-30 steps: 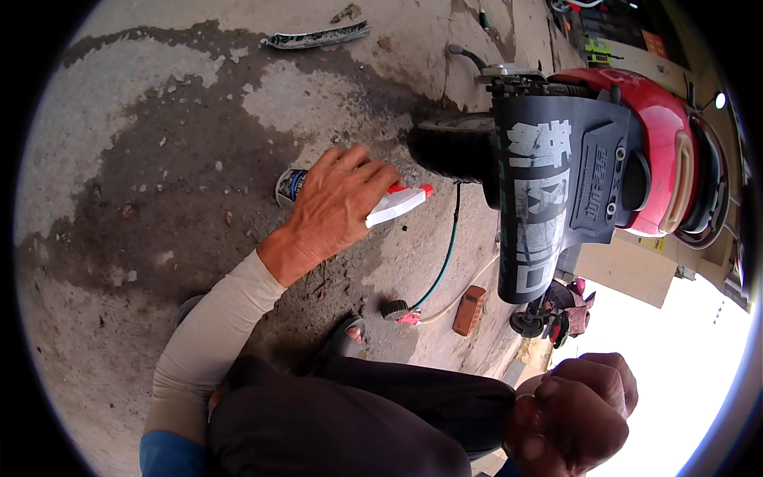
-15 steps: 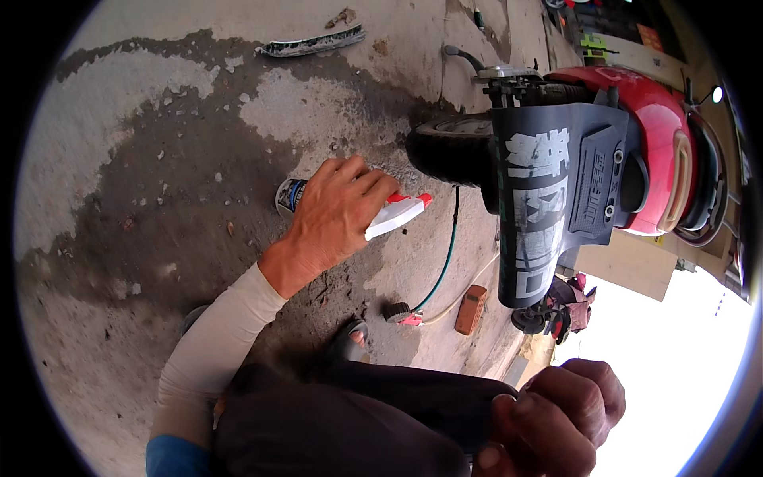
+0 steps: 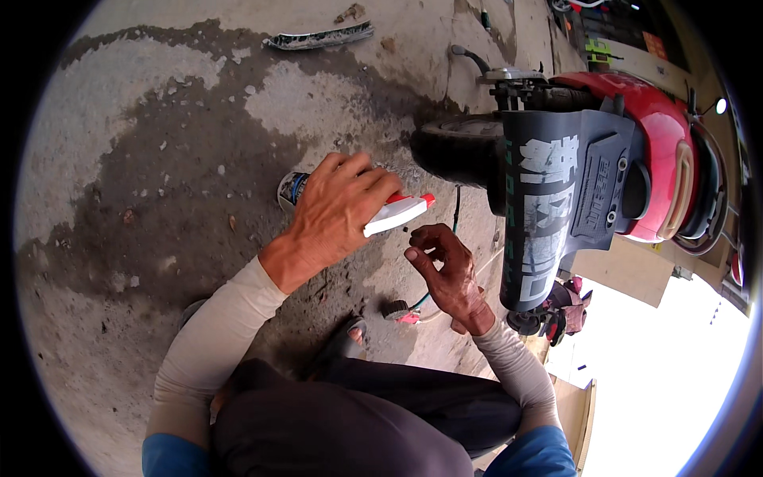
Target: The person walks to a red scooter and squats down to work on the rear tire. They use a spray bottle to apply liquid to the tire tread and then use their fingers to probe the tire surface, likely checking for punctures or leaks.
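Observation:
My left hand [image 3: 338, 203] is wrapped round a spray bottle with a white and red trigger head [image 3: 397, 215]. Its cylindrical body with a blue and dark label [image 3: 288, 191] shows past the back of the hand, and the nozzle faces the scooter. My right hand [image 3: 447, 270] hovers just right of the trigger, with loosely curled fingers, the thumb apart from the index finger and nothing visible between them. Beyond both hands stands a red scooter [image 3: 656, 167]; its black tyre [image 3: 453, 149] and dark mudflap with worn silver lettering [image 3: 540, 211] are nearest.
A thin hose [image 3: 423, 300] runs behind my right hand to a small red and black fitting [image 3: 400, 312] on the ground. A curved dark strip [image 3: 320, 36] lies at the far left. The concrete [image 3: 199, 167] is wet and gritty in patches. Another parked vehicle [image 3: 548, 312] stands farther right.
My right hand has come from close up at the lower right to beside the spray bottle, and its fist has loosened. My left hand keeps its grip, nearly still. The view has shifted slightly.

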`<state>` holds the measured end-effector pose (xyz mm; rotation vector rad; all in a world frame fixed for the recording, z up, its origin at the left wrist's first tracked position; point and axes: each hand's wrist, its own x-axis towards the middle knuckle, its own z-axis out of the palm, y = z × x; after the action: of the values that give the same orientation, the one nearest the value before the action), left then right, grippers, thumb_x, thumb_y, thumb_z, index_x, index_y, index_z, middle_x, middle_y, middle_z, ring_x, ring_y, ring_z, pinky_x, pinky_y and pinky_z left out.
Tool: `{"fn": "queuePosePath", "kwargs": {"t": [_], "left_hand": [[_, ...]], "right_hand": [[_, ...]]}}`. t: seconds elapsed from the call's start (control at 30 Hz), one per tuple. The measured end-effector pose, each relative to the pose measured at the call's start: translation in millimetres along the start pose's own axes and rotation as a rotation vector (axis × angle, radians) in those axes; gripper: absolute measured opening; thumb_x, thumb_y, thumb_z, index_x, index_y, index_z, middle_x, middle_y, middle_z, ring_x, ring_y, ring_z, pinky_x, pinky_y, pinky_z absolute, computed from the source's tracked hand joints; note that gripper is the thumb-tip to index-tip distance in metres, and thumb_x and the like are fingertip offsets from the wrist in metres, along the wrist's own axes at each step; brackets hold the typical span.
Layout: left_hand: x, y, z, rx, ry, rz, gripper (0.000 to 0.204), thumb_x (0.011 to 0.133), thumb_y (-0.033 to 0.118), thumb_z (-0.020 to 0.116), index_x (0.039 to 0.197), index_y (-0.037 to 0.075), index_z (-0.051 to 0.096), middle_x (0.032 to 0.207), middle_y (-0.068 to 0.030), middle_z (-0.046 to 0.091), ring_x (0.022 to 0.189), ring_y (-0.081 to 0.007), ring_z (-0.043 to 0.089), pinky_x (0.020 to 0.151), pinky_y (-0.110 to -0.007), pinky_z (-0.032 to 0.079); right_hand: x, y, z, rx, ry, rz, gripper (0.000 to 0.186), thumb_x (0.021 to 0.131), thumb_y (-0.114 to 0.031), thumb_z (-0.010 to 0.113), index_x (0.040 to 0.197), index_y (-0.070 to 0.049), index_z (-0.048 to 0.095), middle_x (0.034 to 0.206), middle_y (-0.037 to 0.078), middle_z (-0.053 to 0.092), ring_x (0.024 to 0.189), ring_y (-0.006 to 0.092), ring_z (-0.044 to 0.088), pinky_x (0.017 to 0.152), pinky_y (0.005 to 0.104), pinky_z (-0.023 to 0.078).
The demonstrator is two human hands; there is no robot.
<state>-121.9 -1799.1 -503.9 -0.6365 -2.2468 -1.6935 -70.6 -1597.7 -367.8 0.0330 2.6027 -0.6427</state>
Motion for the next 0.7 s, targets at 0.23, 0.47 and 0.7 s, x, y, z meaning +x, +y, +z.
{"fn": "queuePosePath", "kwargs": {"t": [0.23,0.47,0.7], "left_hand": [[0.0,-0.6,2.4,0.017,0.020,-0.021,0.025,0.083,0.015,0.080,0.106,0.008,0.070,0.099,-0.0054,0.071,0.097,-0.0258,0.064,0.088,-0.040,0.046],[4.3,2.5,5.1,0.019,0.004,-0.025,0.029,0.081,0.015,0.083,0.107,0.007,0.071,0.101,-0.0065,0.071,0.099,-0.0261,0.064,0.089,-0.040,0.046],[1.8,2.4,8.0,0.073,0.031,0.002,0.031,0.079,0.013,0.084,0.107,0.007,0.071,0.102,-0.0065,0.071,0.100,-0.0267,0.064,0.092,-0.041,0.046]], "right_hand": [[29.2,81.6,-39.3,0.260,0.399,0.061,0.065,0.105,-0.044,0.069,0.154,-0.007,0.045,0.141,0.013,0.060,0.123,0.0256,0.065,0.096,0.0439,0.060],[47.2,98.0,-27.2,0.071,0.664,-0.169,0.036,0.106,-0.022,0.070,0.138,-0.005,0.065,0.129,0.014,0.072,0.111,0.0258,0.067,0.100,0.0385,0.051],[65.6,96.4,-29.6,-0.196,0.369,-0.157,0.044,0.098,-0.022,0.082,0.134,-0.004,0.065,0.128,0.015,0.070,0.120,0.0265,0.066,0.095,0.0376,0.053]]}}
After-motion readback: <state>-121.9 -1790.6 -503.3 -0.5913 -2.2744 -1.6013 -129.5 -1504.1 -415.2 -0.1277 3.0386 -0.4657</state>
